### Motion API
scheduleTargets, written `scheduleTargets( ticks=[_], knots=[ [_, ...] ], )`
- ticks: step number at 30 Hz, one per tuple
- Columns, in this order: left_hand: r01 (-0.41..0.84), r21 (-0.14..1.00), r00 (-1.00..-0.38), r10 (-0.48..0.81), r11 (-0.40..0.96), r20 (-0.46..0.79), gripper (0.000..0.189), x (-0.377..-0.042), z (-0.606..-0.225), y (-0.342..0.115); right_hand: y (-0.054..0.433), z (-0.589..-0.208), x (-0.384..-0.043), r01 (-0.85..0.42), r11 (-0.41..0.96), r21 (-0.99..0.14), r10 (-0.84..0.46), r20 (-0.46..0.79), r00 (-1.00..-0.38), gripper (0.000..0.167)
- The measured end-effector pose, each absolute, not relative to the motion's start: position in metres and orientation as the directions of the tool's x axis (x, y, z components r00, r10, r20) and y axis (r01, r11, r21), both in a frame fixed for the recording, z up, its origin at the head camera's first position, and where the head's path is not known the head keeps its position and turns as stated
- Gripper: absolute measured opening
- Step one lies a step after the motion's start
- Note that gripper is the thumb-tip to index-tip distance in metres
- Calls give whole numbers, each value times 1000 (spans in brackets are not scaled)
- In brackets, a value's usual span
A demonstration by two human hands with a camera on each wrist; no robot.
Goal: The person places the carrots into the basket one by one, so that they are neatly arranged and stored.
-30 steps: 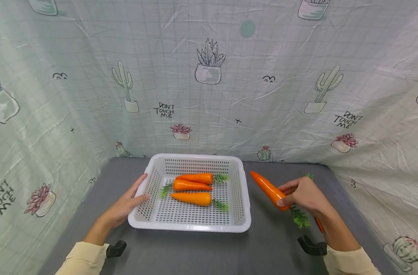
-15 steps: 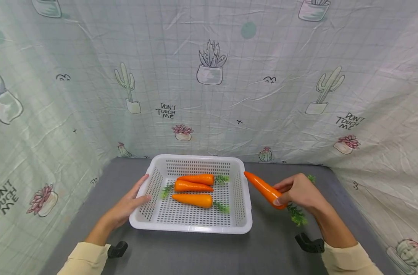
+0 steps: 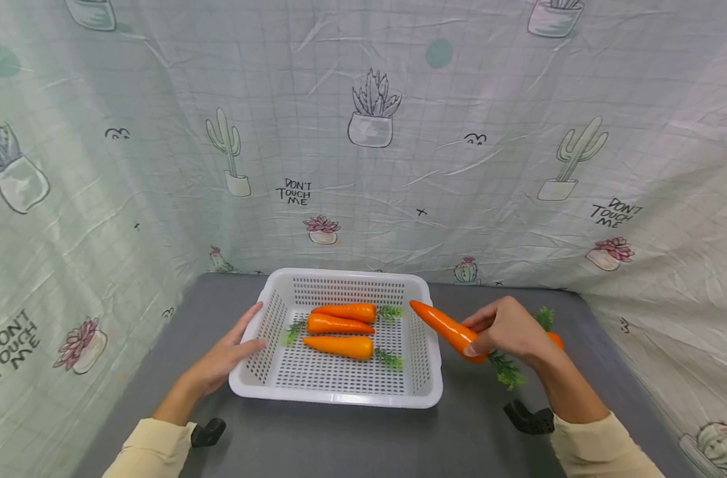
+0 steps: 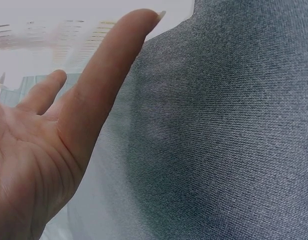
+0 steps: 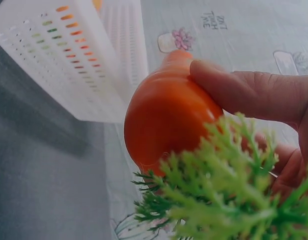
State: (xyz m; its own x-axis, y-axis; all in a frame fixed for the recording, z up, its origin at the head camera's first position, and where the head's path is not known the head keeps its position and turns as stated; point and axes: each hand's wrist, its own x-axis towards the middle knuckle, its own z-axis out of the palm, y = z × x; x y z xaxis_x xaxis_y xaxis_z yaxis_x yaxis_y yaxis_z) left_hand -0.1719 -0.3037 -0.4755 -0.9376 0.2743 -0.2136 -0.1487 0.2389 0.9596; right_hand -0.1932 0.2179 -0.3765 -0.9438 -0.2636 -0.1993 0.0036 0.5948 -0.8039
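Observation:
A white perforated plastic basket [image 3: 333, 401] holds three orange carrots with green leafy tops: a rear one [image 3: 351, 312], a middle one [image 3: 333, 324] with its top to the left, and a paler front one [image 3: 342, 346]. My left hand [image 3: 222, 358] touches the basket's left rim, thumb and fingers spread and fairly straight. My right hand [image 3: 506, 332] pinches another carrot [image 3: 447, 326] by its thick end, thumb on the near side. Its tip points up-left and overlaps the basket's right rim in the head view. The held carrot's leafy top [image 5: 228, 185] hangs below the hand in the right wrist view.
Behind the right wrist lies one more carrot [image 3: 556, 340], mostly hidden, its green leaves [image 3: 544, 318] showing. The dark grey table [image 3: 339, 441] meets a cactus-print curtain [image 3: 423, 166] at the back and sides.
My right hand has moved left with the carrot, bringing its tip over the basket's right rim in view. The carrot behind the right wrist shows more of its orange end. The left hand stays at the rim.

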Motion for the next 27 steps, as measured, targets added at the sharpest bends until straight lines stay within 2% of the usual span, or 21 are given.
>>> scheduleTargets(
  ticks=[27],
  knots=[
    [-159,957,-938,264,241,-223,87,-171,-476,-302,165,-372,-209,-67,593,-802,-384,-208,-900,38]
  ],
)
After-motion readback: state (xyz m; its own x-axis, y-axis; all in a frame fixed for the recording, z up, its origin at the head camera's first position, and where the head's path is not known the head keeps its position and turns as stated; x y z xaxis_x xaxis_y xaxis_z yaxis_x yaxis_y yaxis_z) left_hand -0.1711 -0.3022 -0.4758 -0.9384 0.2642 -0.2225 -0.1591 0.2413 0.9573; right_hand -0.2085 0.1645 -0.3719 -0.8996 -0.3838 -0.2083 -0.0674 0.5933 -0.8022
